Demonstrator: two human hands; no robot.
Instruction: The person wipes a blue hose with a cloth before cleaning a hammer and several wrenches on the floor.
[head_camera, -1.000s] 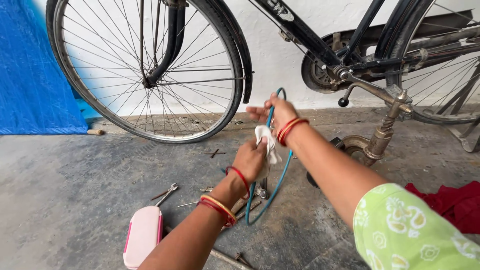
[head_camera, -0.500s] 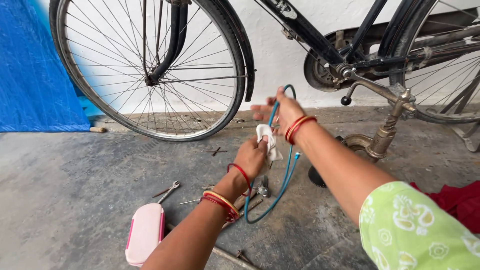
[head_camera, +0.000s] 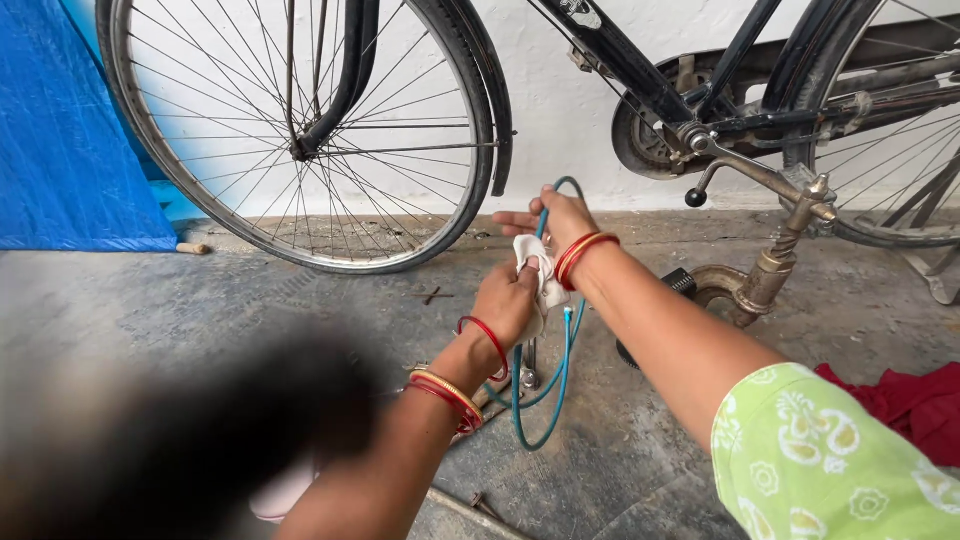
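Head view: the left hand (head_camera: 508, 300) is clamped on a white cloth (head_camera: 535, 268), pressing it around a teal hose (head_camera: 560, 385) that loops down to the concrete floor (head_camera: 200, 310). The right hand (head_camera: 555, 215) grips the hose higher up, fingers curled round it, just beside the cloth. Behind them stands a black bicycle (head_camera: 640, 70), its wheel (head_camera: 300, 130) near the hands. A red cloth (head_camera: 900, 405) lies at the right. A dark blur, perhaps hair, covers the lower left.
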